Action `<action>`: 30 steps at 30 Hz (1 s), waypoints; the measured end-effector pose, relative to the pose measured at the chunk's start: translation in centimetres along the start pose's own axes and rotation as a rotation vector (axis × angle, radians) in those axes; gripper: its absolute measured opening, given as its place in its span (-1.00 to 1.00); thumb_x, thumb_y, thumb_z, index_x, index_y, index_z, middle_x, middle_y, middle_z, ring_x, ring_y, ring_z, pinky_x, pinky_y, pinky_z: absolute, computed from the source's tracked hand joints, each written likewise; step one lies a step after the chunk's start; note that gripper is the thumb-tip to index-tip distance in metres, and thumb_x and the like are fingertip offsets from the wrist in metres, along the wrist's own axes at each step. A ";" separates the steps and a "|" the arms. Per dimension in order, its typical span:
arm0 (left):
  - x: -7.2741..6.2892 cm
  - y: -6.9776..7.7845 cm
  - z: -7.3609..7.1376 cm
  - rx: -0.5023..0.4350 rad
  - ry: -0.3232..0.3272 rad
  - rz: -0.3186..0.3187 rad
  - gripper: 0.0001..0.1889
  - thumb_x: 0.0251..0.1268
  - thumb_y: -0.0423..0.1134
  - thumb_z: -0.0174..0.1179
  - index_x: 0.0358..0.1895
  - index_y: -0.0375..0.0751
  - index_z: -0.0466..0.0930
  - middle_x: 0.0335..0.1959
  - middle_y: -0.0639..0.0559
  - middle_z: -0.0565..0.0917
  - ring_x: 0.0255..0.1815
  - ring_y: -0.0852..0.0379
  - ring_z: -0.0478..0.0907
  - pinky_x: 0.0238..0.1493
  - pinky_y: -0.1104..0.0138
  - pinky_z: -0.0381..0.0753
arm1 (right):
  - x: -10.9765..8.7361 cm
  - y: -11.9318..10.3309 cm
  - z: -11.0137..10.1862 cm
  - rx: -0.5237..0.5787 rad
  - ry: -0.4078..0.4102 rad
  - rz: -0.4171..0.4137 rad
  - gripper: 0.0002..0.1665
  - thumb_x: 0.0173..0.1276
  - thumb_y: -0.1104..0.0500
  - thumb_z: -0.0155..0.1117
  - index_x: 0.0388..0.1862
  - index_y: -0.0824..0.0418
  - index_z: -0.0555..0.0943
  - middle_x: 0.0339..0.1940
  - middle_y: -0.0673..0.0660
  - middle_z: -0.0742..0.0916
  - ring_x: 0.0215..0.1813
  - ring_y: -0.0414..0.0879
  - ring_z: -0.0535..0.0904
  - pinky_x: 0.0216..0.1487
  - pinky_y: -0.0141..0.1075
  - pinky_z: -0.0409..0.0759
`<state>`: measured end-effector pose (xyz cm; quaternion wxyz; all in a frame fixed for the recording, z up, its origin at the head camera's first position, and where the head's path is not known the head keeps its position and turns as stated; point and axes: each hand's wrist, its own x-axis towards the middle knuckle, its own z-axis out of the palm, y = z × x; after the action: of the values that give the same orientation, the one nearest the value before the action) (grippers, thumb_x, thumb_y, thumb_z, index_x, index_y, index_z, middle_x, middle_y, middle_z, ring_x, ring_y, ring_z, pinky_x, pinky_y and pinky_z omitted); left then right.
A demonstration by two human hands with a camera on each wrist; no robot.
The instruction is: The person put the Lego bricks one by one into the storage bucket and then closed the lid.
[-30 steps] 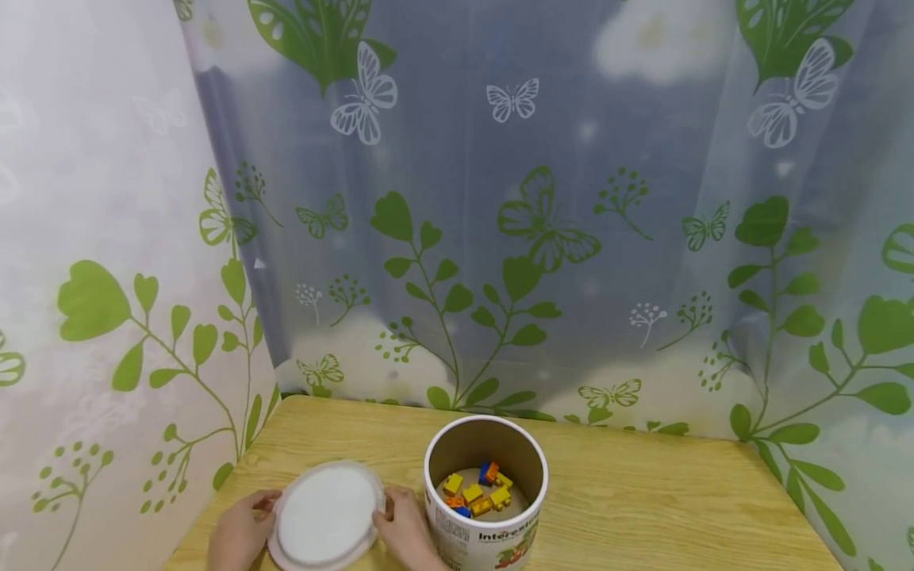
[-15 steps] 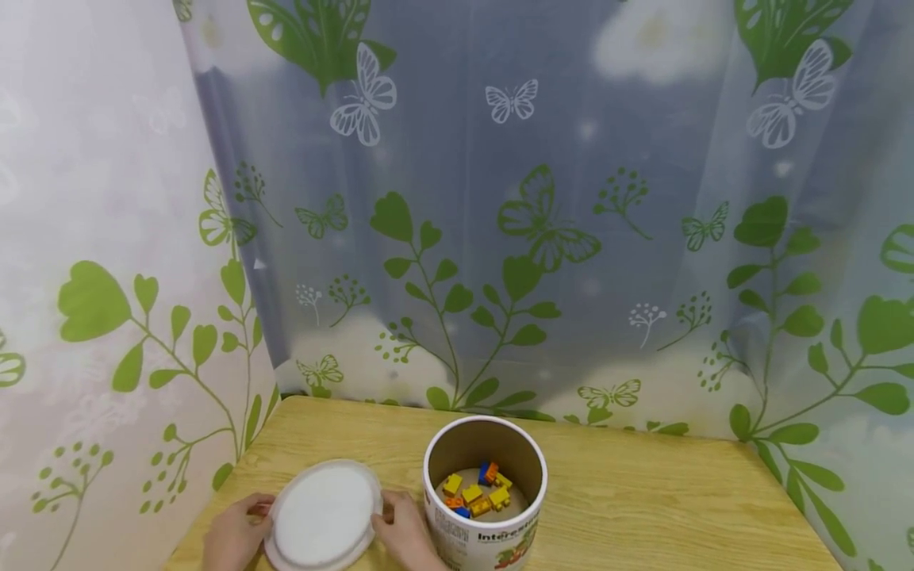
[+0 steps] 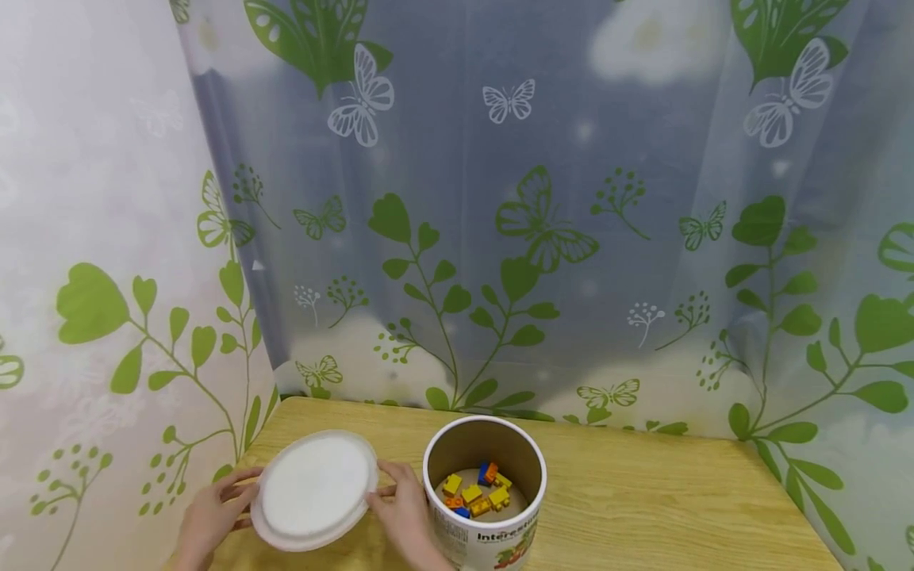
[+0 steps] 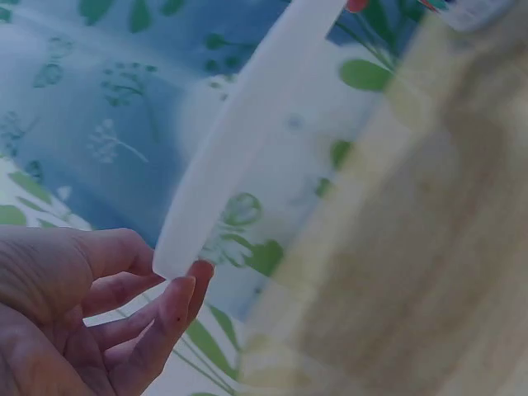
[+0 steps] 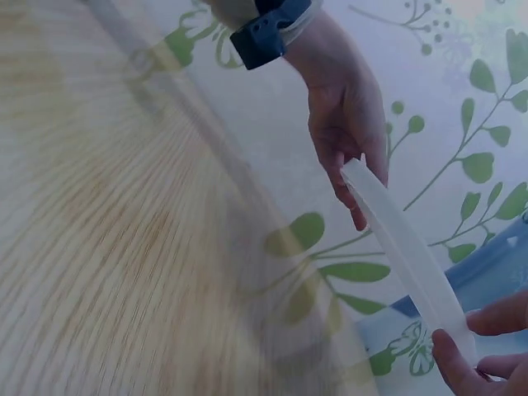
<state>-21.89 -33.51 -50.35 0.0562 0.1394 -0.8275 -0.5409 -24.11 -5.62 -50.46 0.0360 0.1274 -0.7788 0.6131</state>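
Note:
Both hands hold a round white plastic lid [image 3: 317,489] by opposite edges, off the table and slightly tilted. My left hand [image 3: 214,511] pinches its left rim; in the left wrist view the thumb side of that hand [image 4: 107,318] lies on one face and fingertips on the other. At the right rim, my right hand [image 3: 405,507] pinches the lid, close beside a white cylindrical tub. In the right wrist view the lid [image 5: 412,260] shows edge-on between both hands. The open tub [image 3: 485,539] stands upright on the table, with several yellow, orange and blue toy bricks [image 3: 473,495] at its bottom.
The light wood table [image 3: 664,507] reaches back to a hanging curtain [image 3: 457,238] with green leaves and butterflies. Another printed curtain [image 3: 121,238] closes off the left side. A dark device [image 5: 260,45] is strapped on the left wrist.
Both hands have raised the lid from low over the table, up and slightly left in the head view. The tub and bricks have stayed in place.

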 end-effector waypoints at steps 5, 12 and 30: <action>-0.2 1.4 -1.2 -0.049 -0.023 -0.009 -0.50 0.56 -0.24 0.13 0.39 -0.51 0.39 0.03 -0.26 0.73 -0.30 0.34 0.66 -0.26 0.32 0.76 | -0.1 -1.7 -0.4 0.075 -0.004 0.030 -0.44 0.26 0.34 0.47 0.25 0.40 0.60 0.17 0.25 0.64 -0.16 -0.12 0.70 -0.28 -0.44 0.69; -0.7 3.2 -2.0 -0.065 -0.047 -0.003 -0.44 0.57 -0.17 0.12 0.42 -0.52 0.35 0.10 -0.22 0.71 -0.27 0.32 0.68 -0.22 0.34 0.75 | -0.4 -3.9 -1.2 0.126 0.010 0.033 -0.43 0.26 0.33 0.46 0.25 0.44 0.59 0.18 0.26 0.63 -0.15 -0.13 0.71 -0.25 -0.45 0.68; -1.2 7.8 1.0 -0.175 -0.059 0.090 -0.46 0.55 -0.17 0.15 0.39 -0.52 0.40 0.10 -0.18 0.70 -0.26 0.30 0.70 -0.20 0.33 0.76 | 0.4 -6.0 -7.3 0.226 -0.058 0.012 -0.39 0.36 0.33 0.40 0.35 0.48 0.49 0.25 0.36 0.55 -0.02 0.14 0.73 -0.09 -0.28 0.74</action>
<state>-22.29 -29.29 -43.59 0.0680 0.0804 -0.7838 -0.6120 -23.76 0.10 -42.86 -0.0049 0.1436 -0.7063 0.6932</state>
